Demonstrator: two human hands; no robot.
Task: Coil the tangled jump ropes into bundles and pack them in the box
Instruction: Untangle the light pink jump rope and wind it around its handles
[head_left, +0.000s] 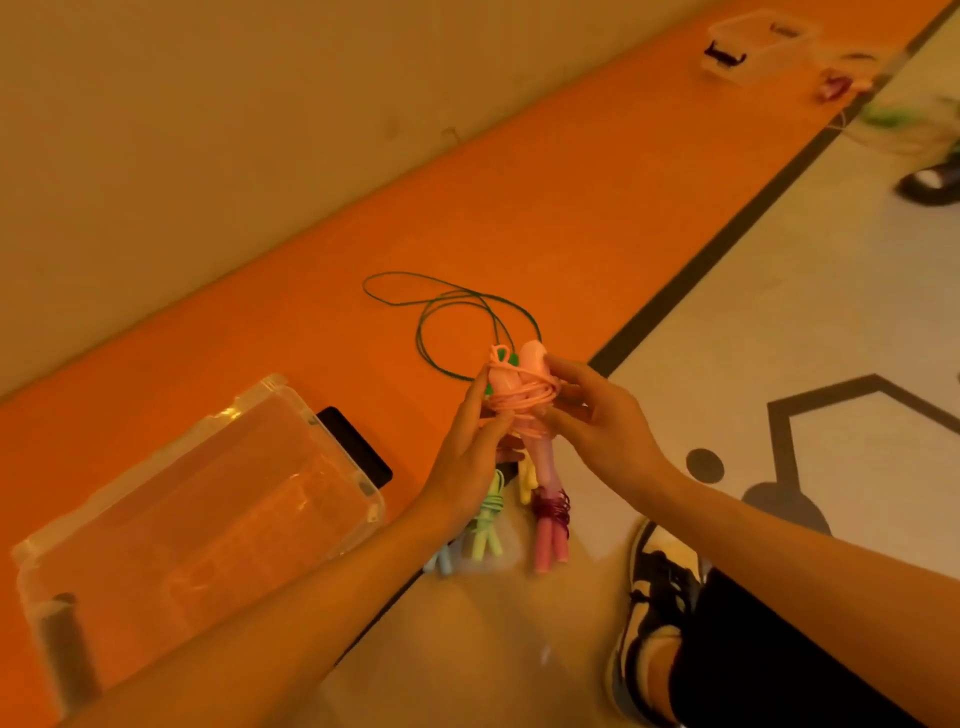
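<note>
I hold a pink jump rope (519, 400) in front of me, its cord wound around the two pink handles. My left hand (475, 452) grips the bundle from the left and my right hand (597, 415) pinches it from the right. A green jump rope (447, 317) lies loose in loops on the orange floor just beyond my hands. Below my hands, coiled bundles rest on the floor: a light green one (488, 525), a yellow one (527, 480) and a pink one with purple cord (551, 530). The clear plastic box (218, 499) stands at the lower left.
A black phone (356, 447) lies beside the box. My black-and-white shoe (657, 587) is at the lower right. Far off at the top right are another clear box (753, 44), more ropes (883, 117) and another person's shoe (930, 184). A wall runs along the left.
</note>
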